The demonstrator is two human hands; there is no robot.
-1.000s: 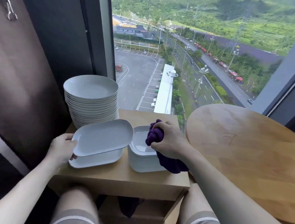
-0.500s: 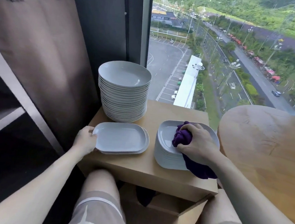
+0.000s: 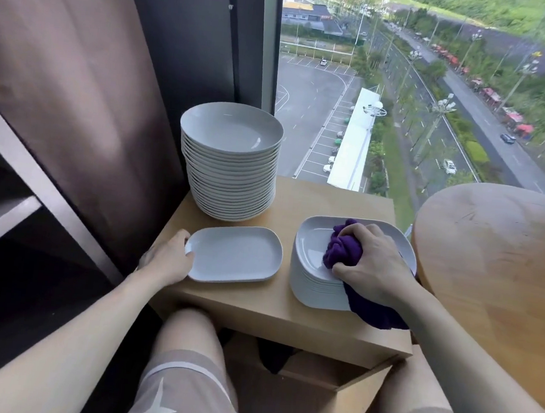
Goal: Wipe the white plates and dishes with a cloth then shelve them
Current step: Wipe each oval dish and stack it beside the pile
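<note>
A tall stack of round white plates [image 3: 232, 163] stands at the back left of a small wooden stand [image 3: 275, 308]. In front of it lie flat rectangular white plates [image 3: 237, 254], and my left hand [image 3: 169, 256] holds their left edge with the thumb on the rim. To the right is a stack of deeper white dishes [image 3: 311, 269]. My right hand [image 3: 374, 264] grips a bunched purple cloth [image 3: 343, 250] and presses it into the top dish. Part of the cloth hangs over the stack's front right side.
A dark shelf unit [image 3: 3, 215] with a brown curtain [image 3: 78, 74] beside it is on the left. A round wooden table [image 3: 496, 268] is on the right. A large window lies behind the stand. My knees sit under the stand's front edge.
My left hand lowered the tilted rectangular plate flat onto the one beneath it. The view swung left, showing the shelf unit. My right hand stays on the cloth in the top dish.
</note>
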